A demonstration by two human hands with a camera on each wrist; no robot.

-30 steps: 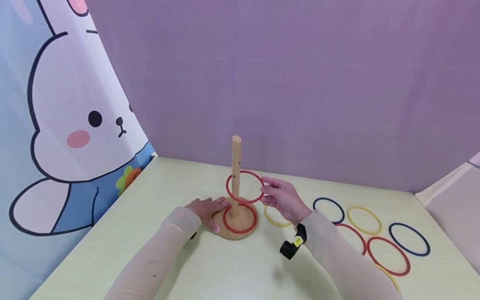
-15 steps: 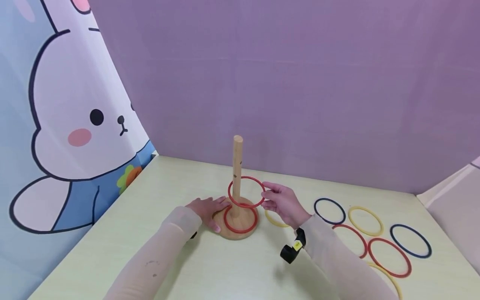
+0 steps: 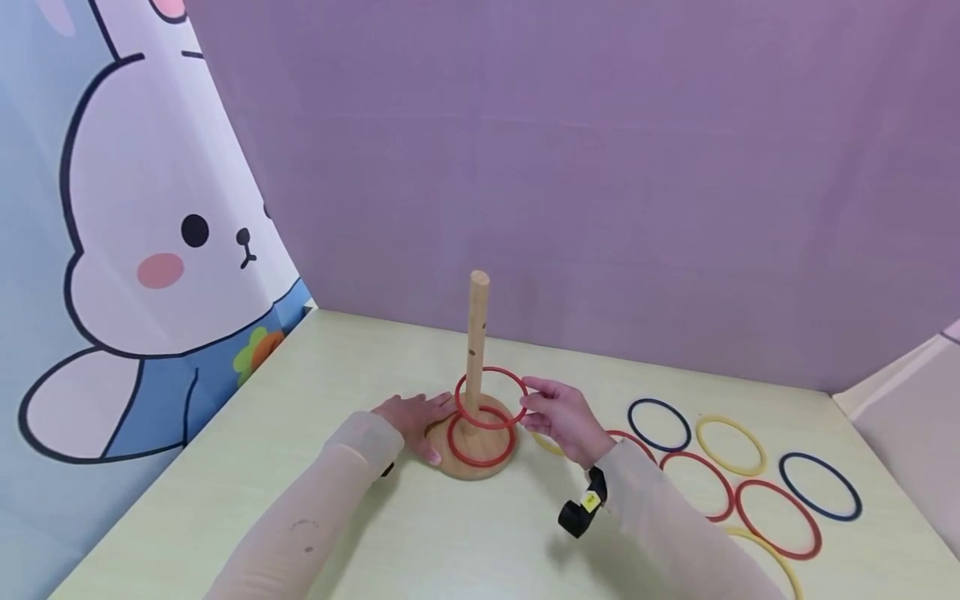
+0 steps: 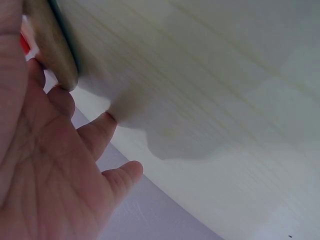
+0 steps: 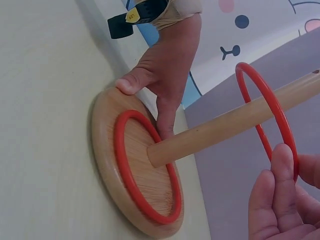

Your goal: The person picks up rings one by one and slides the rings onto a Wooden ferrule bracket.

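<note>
R hand (image 3: 562,417) pinches the upper red ring (image 5: 273,101) round the post (image 5: 215,134), L hand (image 3: 412,421) rests, fingers spread, on the base (image 5: 102,140), & ring's prob. light, stiff, slick-ish, best held at edge.

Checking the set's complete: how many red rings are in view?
5: a red ring held by the right hand around the wooden peg; a red ring on the round base; three red rings on the table, one partly behind the right sleeve. That arm may hide others.
</note>
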